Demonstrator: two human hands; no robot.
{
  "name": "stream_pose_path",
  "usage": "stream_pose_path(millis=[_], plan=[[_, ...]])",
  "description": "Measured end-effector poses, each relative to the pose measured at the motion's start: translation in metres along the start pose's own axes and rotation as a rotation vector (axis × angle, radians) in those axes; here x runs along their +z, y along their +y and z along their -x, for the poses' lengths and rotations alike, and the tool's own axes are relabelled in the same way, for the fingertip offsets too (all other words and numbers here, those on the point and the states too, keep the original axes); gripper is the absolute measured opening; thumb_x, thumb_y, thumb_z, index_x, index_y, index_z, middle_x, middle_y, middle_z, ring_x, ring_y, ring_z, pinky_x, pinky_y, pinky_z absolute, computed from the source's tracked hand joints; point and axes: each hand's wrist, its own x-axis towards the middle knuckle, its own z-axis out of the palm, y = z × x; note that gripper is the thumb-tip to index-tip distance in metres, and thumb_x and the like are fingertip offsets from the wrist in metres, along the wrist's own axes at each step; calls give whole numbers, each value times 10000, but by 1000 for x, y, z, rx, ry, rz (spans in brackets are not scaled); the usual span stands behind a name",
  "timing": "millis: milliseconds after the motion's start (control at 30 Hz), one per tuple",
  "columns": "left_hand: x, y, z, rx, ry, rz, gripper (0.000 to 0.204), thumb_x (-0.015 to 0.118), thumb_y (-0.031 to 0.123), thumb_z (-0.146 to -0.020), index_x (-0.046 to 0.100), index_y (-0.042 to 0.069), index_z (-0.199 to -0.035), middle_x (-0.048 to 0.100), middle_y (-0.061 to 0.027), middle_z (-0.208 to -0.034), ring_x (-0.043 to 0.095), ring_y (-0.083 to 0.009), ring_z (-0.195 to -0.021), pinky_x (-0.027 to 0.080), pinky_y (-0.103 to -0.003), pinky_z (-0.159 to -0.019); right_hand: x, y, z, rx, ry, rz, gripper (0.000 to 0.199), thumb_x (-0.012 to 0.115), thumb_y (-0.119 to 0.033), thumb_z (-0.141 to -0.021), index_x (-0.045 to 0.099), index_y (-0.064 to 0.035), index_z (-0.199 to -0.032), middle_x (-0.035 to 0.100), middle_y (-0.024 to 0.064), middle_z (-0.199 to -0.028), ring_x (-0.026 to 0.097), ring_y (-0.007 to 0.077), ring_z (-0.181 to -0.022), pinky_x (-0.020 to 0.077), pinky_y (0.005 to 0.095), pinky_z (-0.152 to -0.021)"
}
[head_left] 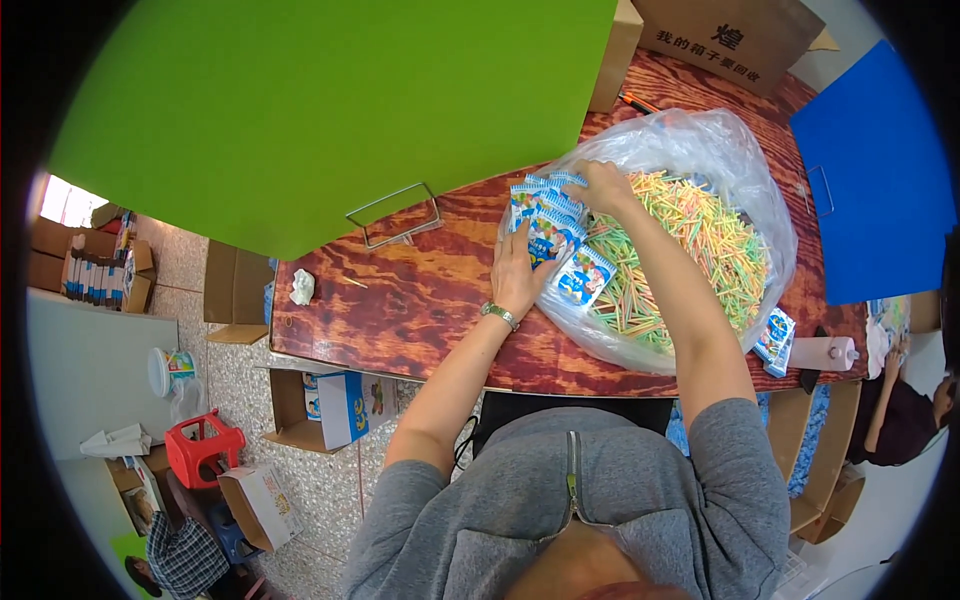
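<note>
Left hand (515, 272) and right hand (604, 187) at packets (556, 236)

The left grip is open, spread against them. The right curls at their far end; I cannot tell what it holds. The packets lie at the left of a bag (655, 133) of sticks (722, 240) on the counter (415, 300).

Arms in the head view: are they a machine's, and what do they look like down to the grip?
No, a person's. The left sleeve and right sleeve are short and grey. The left grip and right grip are ungloved hands; only the left wears a shiny wristband, perhaps a watch.
</note>
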Motion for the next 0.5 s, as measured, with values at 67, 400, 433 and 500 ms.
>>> stream_pose_path(millis=[67,400,433,500], plan=[[2,4,-3,-9,-8,12,816,828,201,-677,427,-6,-1358,560,-228,-1160,520,-420,-1073,450,-461,-915,2,13,-2,-16,19,38,490,682,-437,-819,643,-81,-1154,642,209,-1123,584,358,-1097,455,444,-958],[-1,1,0,-100,-92,82,822,818,197,-715,393,-16,-1385,505,-247,-1281,481,-400,-1182,406,-438,-1009,11,16,-10,-144,-2,-123,392,693,-369,-837,641,-108,-1125,626,216,-1131,586,372,-1060,463,416,-907],[0,1,0,-86,-83,96,820,817,200,-718,393,-17,-1386,501,-247,-1287,474,-401,-1195,401,-435,-1018,12,16,-10,-143,-2,-123,392,693,-369,-837,641,-108,-1125,626,216,-1131,586,372,-1060,463,416,-907],[1,2,1,-64,-60,107,840,825,193,-703,385,-16,-1387,497,-246,-1279,480,-406,-1177,415,-440,-999,16,17,-7,-252,106,-230,358,695,-334,-833,638,-118,-1112,613,187,-1142,596,374,-1020,483,436,-895]])
